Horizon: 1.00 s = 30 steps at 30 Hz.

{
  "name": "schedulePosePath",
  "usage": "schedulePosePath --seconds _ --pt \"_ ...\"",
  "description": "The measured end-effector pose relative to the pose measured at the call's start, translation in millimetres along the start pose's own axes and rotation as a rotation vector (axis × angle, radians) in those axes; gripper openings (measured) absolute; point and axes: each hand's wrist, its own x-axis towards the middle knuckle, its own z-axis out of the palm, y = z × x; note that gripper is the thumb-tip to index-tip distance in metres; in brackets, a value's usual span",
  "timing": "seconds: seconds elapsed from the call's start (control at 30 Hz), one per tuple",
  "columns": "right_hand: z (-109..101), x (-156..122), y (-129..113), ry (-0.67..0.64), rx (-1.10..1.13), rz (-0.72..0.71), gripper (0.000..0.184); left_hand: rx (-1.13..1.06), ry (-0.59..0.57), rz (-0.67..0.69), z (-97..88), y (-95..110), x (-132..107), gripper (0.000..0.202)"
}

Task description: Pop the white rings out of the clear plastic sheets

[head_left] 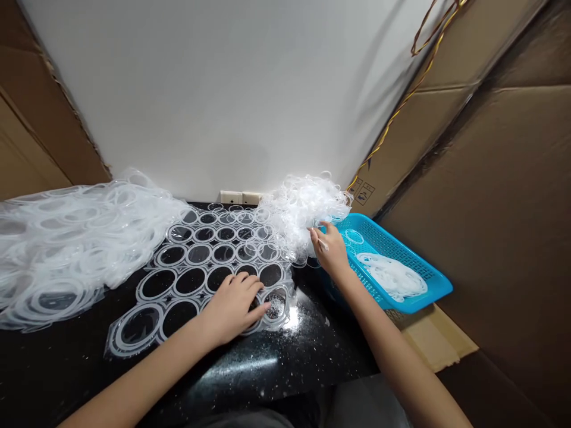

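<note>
On my feed the biggest thing is a black speckled worktop (57, 374), boxed in by a white wall (200, 89) and brown cardboard sheets (499, 208), with a gold cable (419, 101) draped over the cardboard. The landmark I'm going by is a clear plastic ring sheet (206, 267), a punched lattice of round holes lying flat in the middle of the worktop. Left of that sheet sits a big heap of clear plastic rings (75, 249). A fluffy white tangle (303, 214) piles up on its far right corner, and right of it is a blue mesh basket (392, 249) with a pale bundle of rings (391, 276) inside.

The left hand (234, 309) is open, fingers spread and pressing flat on the near side of the sheet, gripping nothing as far as I can see. The right hand (328, 249) is curled beside the tangle, just off the sheet, pinching a thin white sliver (322, 244), though I can't tell exactly what that piece is. Plastic crumbs (276, 309) are scattered just off the sheet's near right corner.

Honestly, my worry is snagging: rings this light could catch on fingers and drag the tangle off the sheet, and the crumbs could let the sheet slip under pressure.
</note>
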Motion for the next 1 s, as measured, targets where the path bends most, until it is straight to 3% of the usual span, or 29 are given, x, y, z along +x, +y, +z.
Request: schedulePosePath --seconds 0.1,0.17,0.27,0.33,0.47,0.63,0.73,0.9,1.0 --pt "-8.1 4.8 -9.4 -0.019 0.019 0.074 0.041 -0.130 -0.039 -0.068 -23.8 -15.2 3.9 0.052" --pt "-6.9 9.6 -20.7 -0.096 0.123 0.043 0.034 -0.150 -0.022 -0.154 -42.0 -32.6 11.2 0.055" --pt "8.4 19.2 -42.5 -0.282 0.303 -0.163 0.029 -0.145 0.018 -0.253 -62.5 -66.1 32.4 0.055" --pt "22.9 25.9 -57.4 -0.423 0.314 -0.293 0.029 -0.133 0.024 -0.271 -66.4 -88.0 49.3 0.053" --pt "44.5 34.4 -77.3 -0.474 0.209 -0.354 0.022 -0.102 -0.033 -0.237 -50.6 -115.7 70.2 0.042" --pt "51.9 37.5 -76.7 -0.453 0.125 -0.348 0.017 -0.091 -0.025 -0.180 -22.3 -128.5 67.6 0.040" --pt "46.6 52.6 -60.9 -0.418 0.071 -0.268 0.016 -0.106 -0.008 -0.159 -16.4 -135.8 66.1 0.039" --pt "20.7 101.6 -13.3 -0.240 -0.100 0.026 0.026 -0.107 0.041 -0.132 -9.8 -144.2 67.0 0.036" --pt "14.1 111.7 -5.3 -0.203 -0.160 0.092 0.028 -0.086 0.088 -0.128 -3.2 -142.9 65.0 0.038"
